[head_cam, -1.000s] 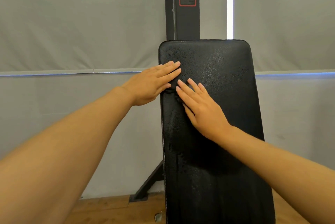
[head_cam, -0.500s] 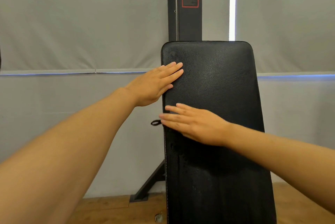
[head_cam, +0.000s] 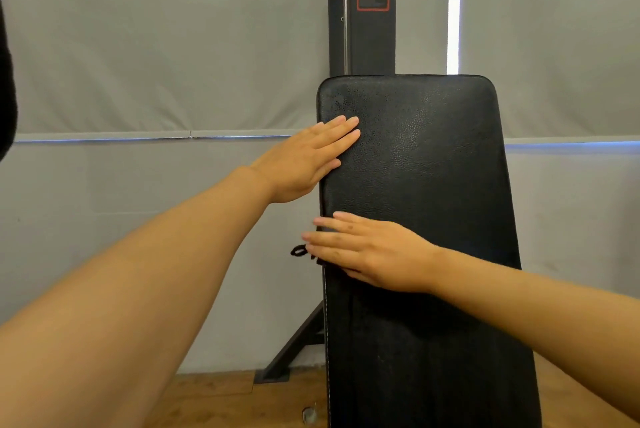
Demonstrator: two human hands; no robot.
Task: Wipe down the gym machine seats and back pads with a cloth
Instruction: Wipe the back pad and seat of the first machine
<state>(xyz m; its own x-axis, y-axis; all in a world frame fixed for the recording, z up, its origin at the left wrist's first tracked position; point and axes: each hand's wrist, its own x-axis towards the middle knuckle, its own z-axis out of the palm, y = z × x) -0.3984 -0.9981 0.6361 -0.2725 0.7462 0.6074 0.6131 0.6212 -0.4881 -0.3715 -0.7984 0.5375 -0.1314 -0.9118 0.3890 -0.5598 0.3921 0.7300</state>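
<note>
A tall black leather back pad stands upright in the middle of the head view. My left hand lies flat with straight fingers on the pad's upper left edge. My right hand presses flat on the pad's left side lower down, fingers pointing left. Under it is a black cloth, almost wholly hidden; only a small loop and a dark edge stick out past my fingertips at the pad's left rim. The pad's lower part looks damp and streaked.
A black metal upright with a red-outlined label rises behind the pad. A slanted black leg meets the wooden floor at lower left. Grey padded wall panels fill the background. A dark object intrudes at the far left.
My right hand slid down the pad from beside my left hand and turned its fingers leftward to the pad's edge, where the cloth's loop came into sight. My left hand has stayed in place.
</note>
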